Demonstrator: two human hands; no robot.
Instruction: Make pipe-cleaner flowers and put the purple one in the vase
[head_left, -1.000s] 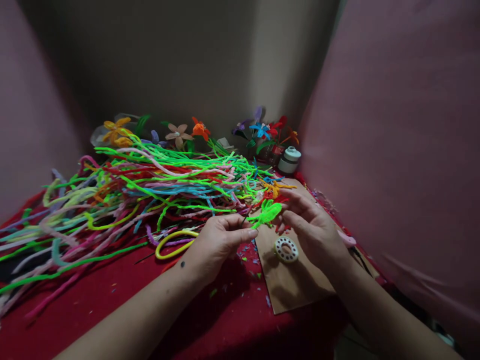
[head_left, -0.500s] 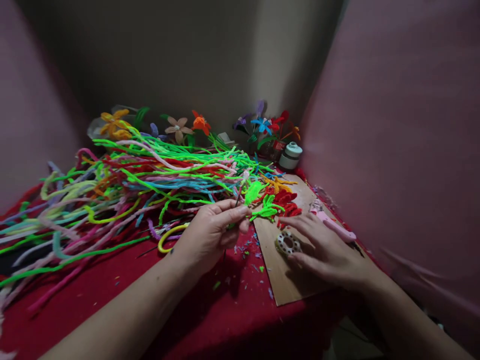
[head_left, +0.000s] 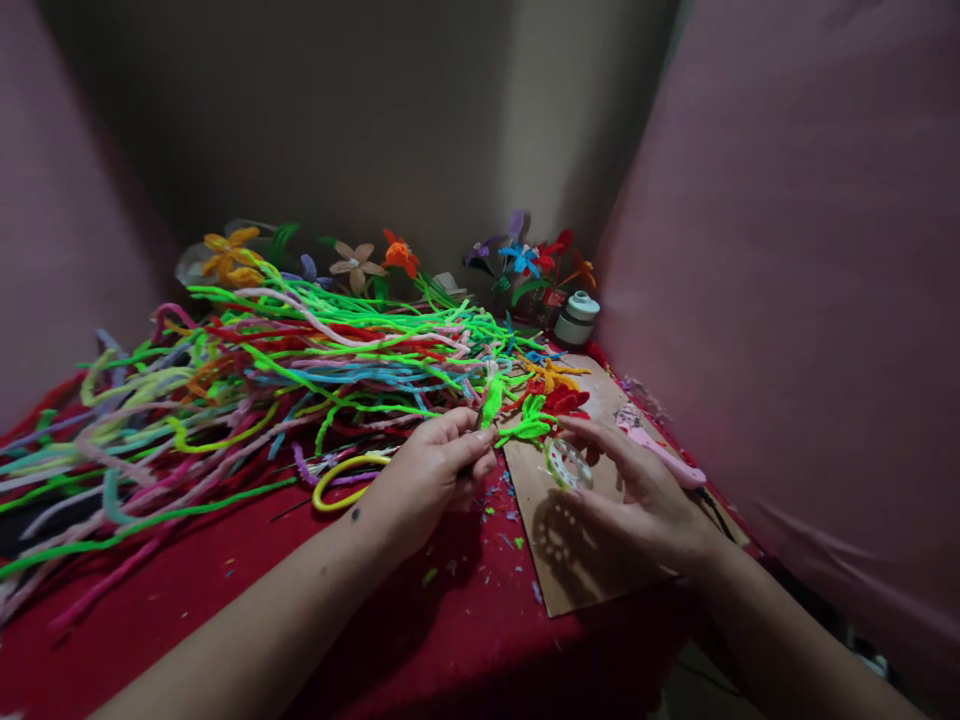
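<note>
The left hand (head_left: 442, 462) is pinching a green leaf (head_left: 492, 400) upright, its fingers closed on the base. The right hand (head_left: 641, 490) is holding the spool (head_left: 568, 466) between parted fingers, lifted over the board (head_left: 562, 570) (its ring of holes is casting a dotted shadow there). More green leaves (head_left: 531, 420) are lying just beyond the spool, beside the red petals (head_left: 564, 400). On the bench (head_left: 337, 610), the heap of stems (head_left: 322, 350) is spreading to the left, and yellow-handled scissors (head_left: 341, 483) are lying at its near edge.
</note>
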